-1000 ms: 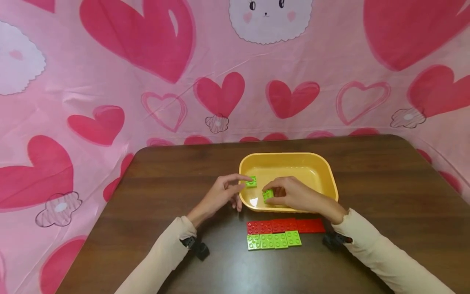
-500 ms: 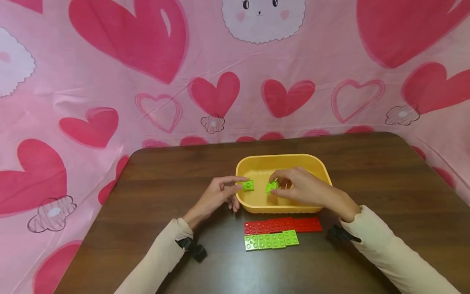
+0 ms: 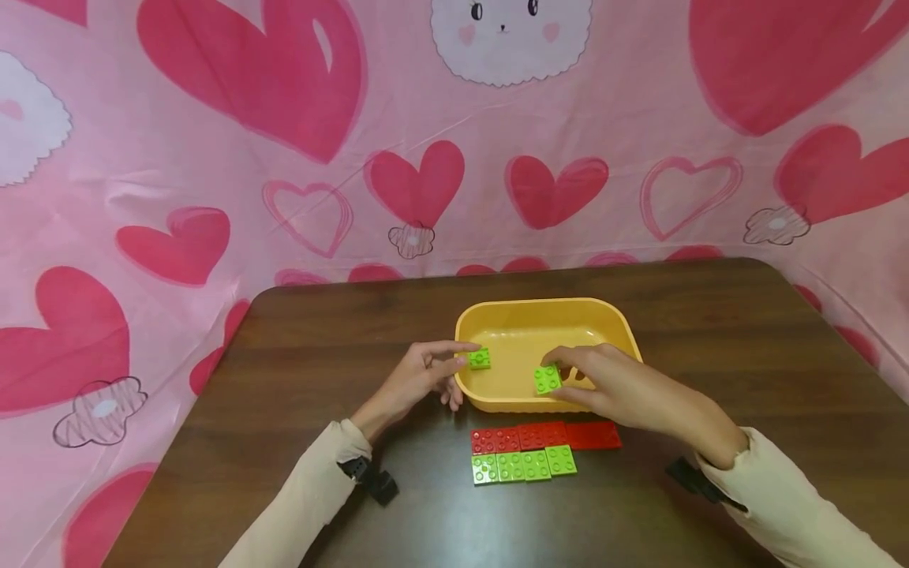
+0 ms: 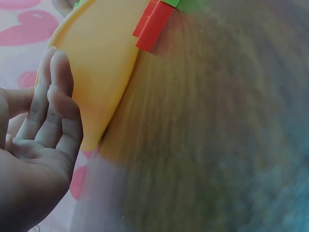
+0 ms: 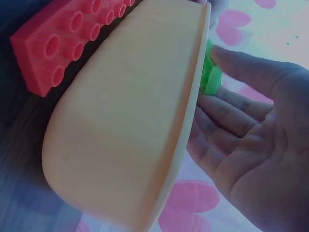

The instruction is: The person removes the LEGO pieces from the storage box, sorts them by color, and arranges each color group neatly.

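Note:
In the head view my left hand [image 3: 415, 379] is at the left rim of a yellow tub [image 3: 525, 312], index finger and thumb over the rim pinching a green toy building brick [image 3: 480, 359] at its edge. The left wrist view has its other fingers outside the tub wall [image 4: 104, 72]; that brick is hidden there. My right hand [image 3: 618, 386] reaches over the tub's front right and pinches a second green brick [image 3: 548, 379], studs up. From the right wrist, this brick [image 5: 211, 75] shows between thumb and fingers, just past the rim.
In front of the tub a row of red bricks [image 3: 543, 435] lies against a row of several green bricks [image 3: 524, 465]. All stand on a dark wooden table [image 3: 341, 323]. A pink heart-patterned cloth [image 3: 305, 95] hangs behind it.
My right hand has drawn its brick rightward and, over the last half second, toward the tub's front; the brick has turned so its studs face up. The left hand stays by its brick.

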{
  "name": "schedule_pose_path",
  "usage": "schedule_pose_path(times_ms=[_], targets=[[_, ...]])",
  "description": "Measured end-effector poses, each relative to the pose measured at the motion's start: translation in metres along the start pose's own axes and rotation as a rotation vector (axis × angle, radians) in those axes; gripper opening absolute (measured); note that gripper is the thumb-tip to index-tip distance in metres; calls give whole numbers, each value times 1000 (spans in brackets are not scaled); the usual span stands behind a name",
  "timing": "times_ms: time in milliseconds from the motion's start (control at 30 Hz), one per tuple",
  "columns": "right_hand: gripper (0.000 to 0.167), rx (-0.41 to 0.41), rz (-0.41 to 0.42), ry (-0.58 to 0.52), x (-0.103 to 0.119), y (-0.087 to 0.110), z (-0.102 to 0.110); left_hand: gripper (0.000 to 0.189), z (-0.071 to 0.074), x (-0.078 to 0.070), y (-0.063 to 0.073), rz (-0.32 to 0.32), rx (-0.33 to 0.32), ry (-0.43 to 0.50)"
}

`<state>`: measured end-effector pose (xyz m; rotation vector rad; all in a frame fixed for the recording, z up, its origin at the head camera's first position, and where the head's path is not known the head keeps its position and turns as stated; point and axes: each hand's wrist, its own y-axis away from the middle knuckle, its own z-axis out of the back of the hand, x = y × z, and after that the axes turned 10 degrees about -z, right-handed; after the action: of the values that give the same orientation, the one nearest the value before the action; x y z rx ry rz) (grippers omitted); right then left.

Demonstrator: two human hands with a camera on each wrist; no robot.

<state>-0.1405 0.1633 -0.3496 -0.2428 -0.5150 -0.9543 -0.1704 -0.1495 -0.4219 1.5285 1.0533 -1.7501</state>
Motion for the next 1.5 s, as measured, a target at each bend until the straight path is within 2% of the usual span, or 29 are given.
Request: schedule_pose_path(times_ms=[300, 467, 567, 700, 767, 833, 967, 1167, 1333, 1500], targets=[[32, -58, 0, 4, 5, 21, 0, 37, 1, -1, -1, 1, -9, 4], [35, -101, -1, 56, 11, 33, 0, 37, 2, 1, -2, -2, -18, -4], [41, -162, 39, 93, 14, 41, -3, 37, 3, 2, -1, 1, -22, -15], [42, -253, 136, 126, 13, 51, -5, 37, 3, 4, -1, 5, -26, -24], [44, -268, 168, 139, 12, 54, -6, 37, 3, 5, -1, 8, -33, -27], [46, -254, 175, 162, 12, 57, -7, 37, 3, 6, -1, 6, -42, -32], [32, -172, 160, 215, 11, 60, -10, 36, 2, 7, -1, -18, -61, -53], [33, -46, 125, 291, 7, 59, -13, 34, 2, 2, -1, -46, -103, -78], [29, -2, 93, 324, 7, 59, -16, 33, 5, -1, -1, -33, -122, -84], [27, 39, 58, 331, 8, 59, -21, 32, 7, -2, -1, -29, -110, -77]])
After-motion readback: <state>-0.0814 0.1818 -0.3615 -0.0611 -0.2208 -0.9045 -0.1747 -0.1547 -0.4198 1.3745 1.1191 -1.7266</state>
